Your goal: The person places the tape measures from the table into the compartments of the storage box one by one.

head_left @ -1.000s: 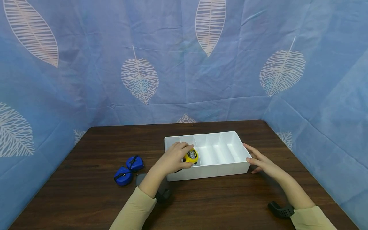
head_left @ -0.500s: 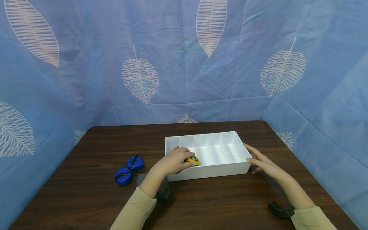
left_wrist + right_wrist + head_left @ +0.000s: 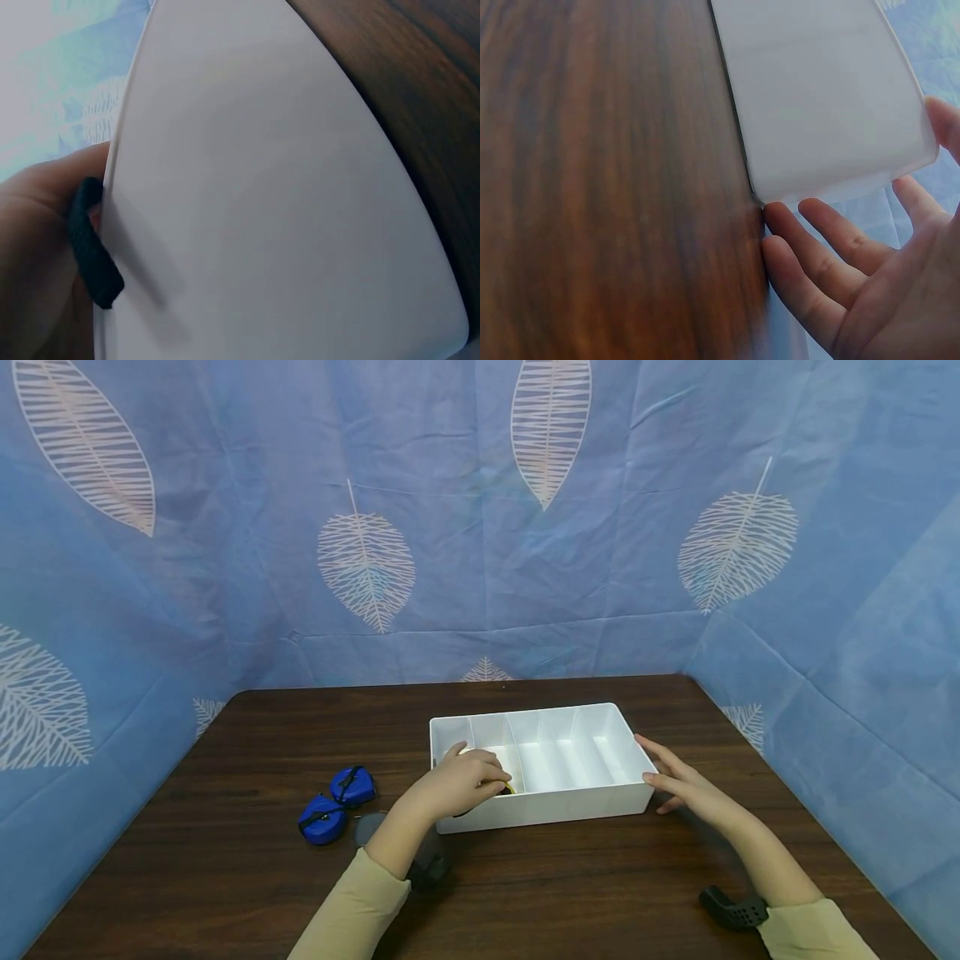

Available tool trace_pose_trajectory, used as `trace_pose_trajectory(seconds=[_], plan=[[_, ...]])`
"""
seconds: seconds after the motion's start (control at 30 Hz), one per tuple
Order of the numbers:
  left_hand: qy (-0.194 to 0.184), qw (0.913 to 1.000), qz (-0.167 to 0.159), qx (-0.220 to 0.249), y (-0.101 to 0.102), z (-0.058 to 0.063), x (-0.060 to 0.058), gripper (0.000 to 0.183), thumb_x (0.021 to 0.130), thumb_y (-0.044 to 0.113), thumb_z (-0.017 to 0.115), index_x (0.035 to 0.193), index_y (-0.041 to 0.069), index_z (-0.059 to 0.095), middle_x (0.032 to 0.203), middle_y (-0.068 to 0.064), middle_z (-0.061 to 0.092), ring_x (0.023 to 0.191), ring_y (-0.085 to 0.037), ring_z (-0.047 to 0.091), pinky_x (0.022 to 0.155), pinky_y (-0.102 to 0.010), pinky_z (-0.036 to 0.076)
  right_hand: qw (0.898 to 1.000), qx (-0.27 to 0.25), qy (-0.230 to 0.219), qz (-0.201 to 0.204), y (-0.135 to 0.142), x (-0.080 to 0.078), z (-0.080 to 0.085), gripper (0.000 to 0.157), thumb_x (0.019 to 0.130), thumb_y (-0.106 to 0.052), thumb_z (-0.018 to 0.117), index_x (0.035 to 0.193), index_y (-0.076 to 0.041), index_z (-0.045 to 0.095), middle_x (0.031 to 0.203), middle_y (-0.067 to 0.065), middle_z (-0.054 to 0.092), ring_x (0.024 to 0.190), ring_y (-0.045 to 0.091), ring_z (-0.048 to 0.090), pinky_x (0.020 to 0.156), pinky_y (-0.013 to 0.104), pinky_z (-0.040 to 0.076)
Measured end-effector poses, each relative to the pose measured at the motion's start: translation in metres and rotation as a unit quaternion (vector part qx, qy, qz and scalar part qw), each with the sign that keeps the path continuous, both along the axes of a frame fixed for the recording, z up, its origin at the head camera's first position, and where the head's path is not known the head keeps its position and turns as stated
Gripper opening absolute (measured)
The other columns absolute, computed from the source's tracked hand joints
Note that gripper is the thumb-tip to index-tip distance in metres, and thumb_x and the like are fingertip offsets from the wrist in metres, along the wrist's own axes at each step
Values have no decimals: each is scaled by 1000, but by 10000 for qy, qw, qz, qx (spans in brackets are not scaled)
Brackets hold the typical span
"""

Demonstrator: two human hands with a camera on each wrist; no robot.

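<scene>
My left hand (image 3: 459, 781) reaches over the front wall of a white divided tray (image 3: 555, 802), its fingers curled round a yellow and black tape measure (image 3: 511, 789) down in the second compartment from the left. Most of the tape measure is hidden behind the fingers and wall. In the left wrist view a dark strap (image 3: 94, 255) hangs over the tray's rim beside that hand. At the tray's right end, my right hand (image 3: 686, 785) rests with spread, extended fingers; in the right wrist view the fingertips (image 3: 778, 214) lie right at the tray's end wall.
Two blue tape measures (image 3: 322, 819) with black straps lie on the dark wooden table (image 3: 225, 893), left of the tray. A dark grey object (image 3: 367, 827) shows partly behind the left forearm. A blue leaf-patterned cloth (image 3: 450, 568) hangs around the table.
My left hand has lowered the yellow tape measure deeper into the second compartment, so only a sliver of it shows. The right hand and the tray have stayed in place.
</scene>
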State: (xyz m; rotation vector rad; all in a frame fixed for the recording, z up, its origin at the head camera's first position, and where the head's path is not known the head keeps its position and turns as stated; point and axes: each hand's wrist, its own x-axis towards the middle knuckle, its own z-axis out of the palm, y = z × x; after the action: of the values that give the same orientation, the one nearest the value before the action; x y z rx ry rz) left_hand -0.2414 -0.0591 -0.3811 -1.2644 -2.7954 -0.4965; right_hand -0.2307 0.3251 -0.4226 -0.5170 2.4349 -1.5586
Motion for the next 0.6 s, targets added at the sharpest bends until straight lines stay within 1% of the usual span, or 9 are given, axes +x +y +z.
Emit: trace_pose_trajectory(seconds=[0.1, 0.33, 0.6], plan=[[53, 10000, -38, 21, 0, 0, 0, 20, 97, 23, 58, 108, 19, 74, 97, 11, 63, 96, -6, 58, 106, -60, 21, 10000, 1, -5, -20, 0, 0, 0, 66, 101, -21, 44, 155, -10, 7, 148, 34, 16, 116, 52, 43, 69, 46, 51], [164, 9999, -28, -40, 3, 3, 3, 22, 98, 27, 56, 109, 21, 73, 111, 8, 65, 114, -12, 55, 105, -61, 22, 10000, 9, -3, 4, 0, 0, 0, 66, 102, -21, 44, 154, -10, 6, 147, 34, 17, 116, 52, 43, 69, 46, 51], [127, 9998, 52, -140, 3, 3, 6, 25, 98, 29, 54, 115, 21, 71, 115, 8, 64, 121, -14, 50, 107, -58, 20, 10000, 4, 10, 42, 1, 0, 0, 65, 102, -21, 43, 155, -11, 6, 144, 35, 22, 113, 50, 46, 69, 47, 51]])
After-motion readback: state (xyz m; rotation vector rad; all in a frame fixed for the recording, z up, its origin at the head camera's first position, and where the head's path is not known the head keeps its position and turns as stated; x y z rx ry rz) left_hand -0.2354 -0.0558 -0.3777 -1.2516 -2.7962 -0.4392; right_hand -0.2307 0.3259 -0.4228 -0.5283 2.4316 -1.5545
